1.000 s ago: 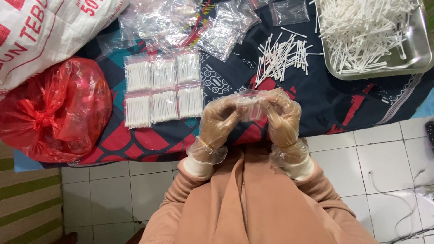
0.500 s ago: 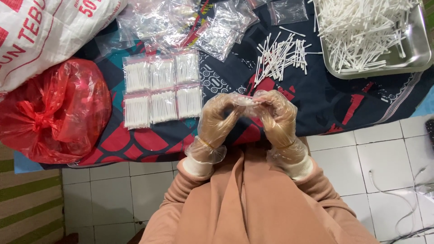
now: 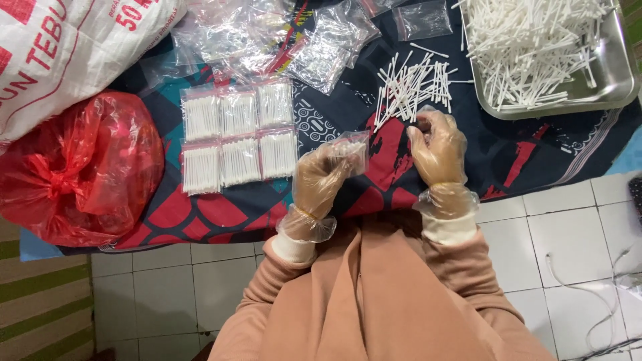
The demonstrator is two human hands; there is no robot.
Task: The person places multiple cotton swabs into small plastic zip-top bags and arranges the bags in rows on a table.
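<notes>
My left hand (image 3: 321,179), in a clear plastic glove, holds a small clear plastic bag (image 3: 352,148) with a few white swabs in it, above the dark patterned cloth (image 3: 508,157). My right hand (image 3: 438,147), also gloved, has its fingertips curled at the near edge of a loose pile of white cotton swabs (image 3: 414,87) on the cloth. Whether it grips any swabs I cannot tell. Several filled swab packets (image 3: 239,137) lie in two rows to the left of my left hand.
A metal tray (image 3: 618,80) heaped with swabs stands at the far right. Empty clear bags (image 3: 281,37) are piled at the back. A red plastic bag (image 3: 77,170) and a white woven sack (image 3: 73,50) sit at the left. White tiled floor lies in front.
My hands, together on the small bag before, have parted. The right hand moved up and right to the loose swab pile; the left keeps the bag.
</notes>
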